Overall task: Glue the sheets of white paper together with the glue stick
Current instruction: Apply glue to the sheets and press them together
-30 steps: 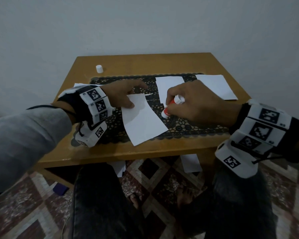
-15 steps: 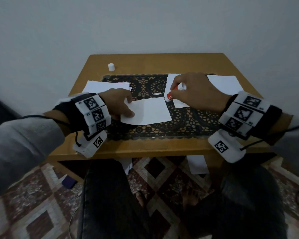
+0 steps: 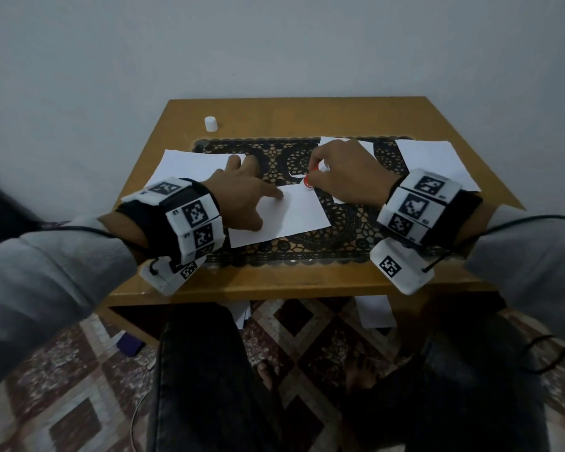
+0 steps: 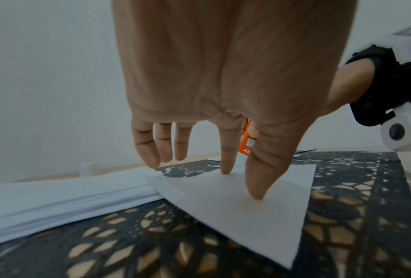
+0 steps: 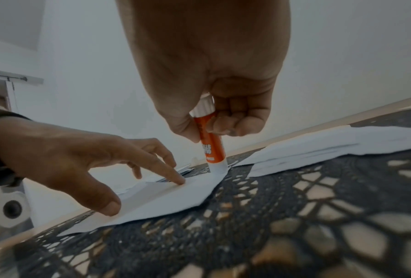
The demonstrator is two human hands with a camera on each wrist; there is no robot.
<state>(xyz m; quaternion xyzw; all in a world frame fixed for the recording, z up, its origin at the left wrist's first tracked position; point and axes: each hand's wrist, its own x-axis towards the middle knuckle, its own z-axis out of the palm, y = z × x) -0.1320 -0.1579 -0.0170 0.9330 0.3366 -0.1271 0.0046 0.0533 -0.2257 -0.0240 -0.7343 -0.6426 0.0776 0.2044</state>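
A white sheet of paper (image 3: 291, 216) (image 4: 252, 206) (image 5: 166, 197) lies on the black lace mat (image 3: 333, 243). My left hand (image 3: 242, 197) (image 4: 223, 112) (image 5: 80, 161) holds it down with straight index finger and thumb pressed on it. My right hand (image 3: 346, 174) (image 5: 211, 94) grips an orange glue stick (image 3: 308, 181) (image 5: 210, 143) (image 4: 247, 143) upright. Its white tip touches the sheet's far right corner. The stick's white cap (image 3: 211, 123) stands at the table's back left.
A stack of white sheets (image 3: 193, 166) lies left of the mat, and more sheets (image 3: 437, 161) lie at the right and under my right hand. The wooden table (image 3: 307, 282) stands against a wall. Paper lies on the patterned floor (image 3: 374, 311) below.
My right hand has brought the glue stick down onto the sheet's far right corner. My left hand turned the sheet flat and spread its fingers on it.
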